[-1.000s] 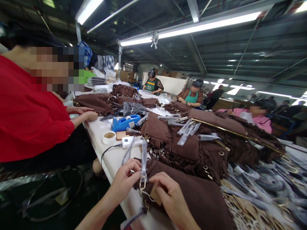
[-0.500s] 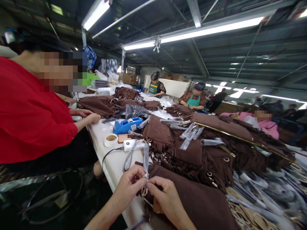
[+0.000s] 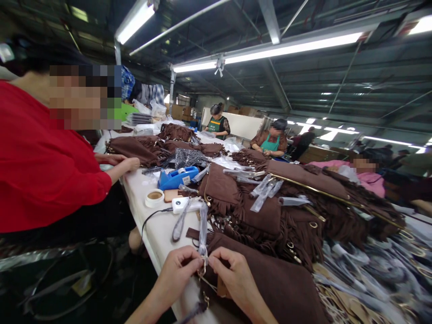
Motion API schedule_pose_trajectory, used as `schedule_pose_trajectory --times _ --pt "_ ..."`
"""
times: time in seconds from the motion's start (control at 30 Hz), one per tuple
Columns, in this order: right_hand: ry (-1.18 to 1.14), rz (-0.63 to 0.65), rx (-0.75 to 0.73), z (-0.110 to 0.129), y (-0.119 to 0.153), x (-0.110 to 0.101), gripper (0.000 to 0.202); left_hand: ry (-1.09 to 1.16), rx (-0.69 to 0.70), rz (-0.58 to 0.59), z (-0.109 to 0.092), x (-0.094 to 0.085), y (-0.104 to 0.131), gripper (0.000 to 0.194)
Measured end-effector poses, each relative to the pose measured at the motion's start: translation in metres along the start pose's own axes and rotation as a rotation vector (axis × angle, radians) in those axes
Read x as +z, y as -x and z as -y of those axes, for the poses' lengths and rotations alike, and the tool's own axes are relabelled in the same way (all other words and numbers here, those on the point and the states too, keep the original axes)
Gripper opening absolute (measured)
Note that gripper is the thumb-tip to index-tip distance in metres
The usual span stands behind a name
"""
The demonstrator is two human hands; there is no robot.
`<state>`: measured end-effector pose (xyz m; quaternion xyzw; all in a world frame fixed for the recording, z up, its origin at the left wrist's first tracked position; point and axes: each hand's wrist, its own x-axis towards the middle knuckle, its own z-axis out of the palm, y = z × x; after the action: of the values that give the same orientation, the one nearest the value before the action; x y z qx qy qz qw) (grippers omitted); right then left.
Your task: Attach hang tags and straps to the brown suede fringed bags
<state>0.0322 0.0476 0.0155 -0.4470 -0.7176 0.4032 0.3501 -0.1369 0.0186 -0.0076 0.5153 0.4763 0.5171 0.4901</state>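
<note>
My left hand (image 3: 180, 272) and my right hand (image 3: 234, 274) meet at the near table edge, thumbs and forefingers pinched on a thin white string (image 3: 204, 256). The string is at the lower end of a plastic-wrapped strap (image 3: 203, 225), beside a small gold ring. A brown tag (image 3: 222, 288) shows by my right fingers. Under and right of my hands lies a large brown bag (image 3: 270, 279). A strap with a gold clasp (image 3: 205, 299) hangs below my hands.
A white device (image 3: 182, 204) with a cable, a tape roll (image 3: 155, 197) and a blue tape dispenser (image 3: 177, 177) stand ahead. Fringed brown bags (image 3: 258, 216) are piled behind. Wrapped straps (image 3: 367, 270) lie right. A person in red (image 3: 50, 171) sits left; others work farther back.
My hands have moved slightly apart and a little lower, showing more of the string between them. The view has shifted slightly. The person in red has barely moved.
</note>
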Motion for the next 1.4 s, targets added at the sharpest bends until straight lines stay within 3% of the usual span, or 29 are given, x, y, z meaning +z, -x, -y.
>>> schedule_pose_trajectory --times 0.2,0.27,0.37,0.47,0.53,0.67,0.77,0.93,1.13,1.23,1.33,1.4 --pt "0.028 -0.049 0.004 -0.009 -0.005 0.002 0.027 0.367 -0.153 0.150 -0.004 0.003 0.004 0.032" --pt "-0.060 -0.054 0.038 -0.010 -0.003 -0.001 0.024 0.477 -0.204 0.148 -0.005 0.004 0.004 0.032" --pt "-0.251 0.046 0.132 -0.007 0.002 -0.009 0.011 0.581 -0.216 0.113 -0.006 0.001 0.003 0.029" --pt "-0.361 0.106 0.108 -0.005 0.006 -0.015 0.026 0.571 -0.237 0.089 -0.005 -0.002 0.003 0.019" --pt "-0.407 0.044 0.048 -0.005 0.006 -0.014 0.031 0.498 -0.261 0.078 -0.002 -0.003 0.002 0.024" --pt "-0.452 -0.073 0.015 -0.008 0.003 -0.004 0.009 0.282 -0.217 0.098 0.005 0.000 0.001 0.051" --pt "-0.392 -0.038 0.028 -0.006 0.003 0.001 0.004 0.070 -0.128 0.086 0.004 0.002 0.001 0.063" --pt "-0.208 0.007 0.001 0.003 0.005 0.001 0.008 -0.463 0.051 0.034 -0.020 0.006 0.009 0.058" --pt "-0.214 0.027 0.004 0.006 0.006 0.003 0.010 -0.754 0.037 -0.018 -0.037 0.007 0.015 0.068" --pt "-0.259 0.038 0.009 0.007 0.006 0.004 0.008 -0.768 0.081 -0.027 -0.042 0.007 0.016 0.059" --pt "-0.381 0.040 -0.028 0.012 0.009 0.004 0.005 -0.851 0.111 0.080 -0.047 0.007 0.015 0.027" --pt "-0.494 0.074 0.015 0.014 0.011 0.005 0.018 -0.911 0.117 0.149 -0.050 0.007 0.013 0.018"
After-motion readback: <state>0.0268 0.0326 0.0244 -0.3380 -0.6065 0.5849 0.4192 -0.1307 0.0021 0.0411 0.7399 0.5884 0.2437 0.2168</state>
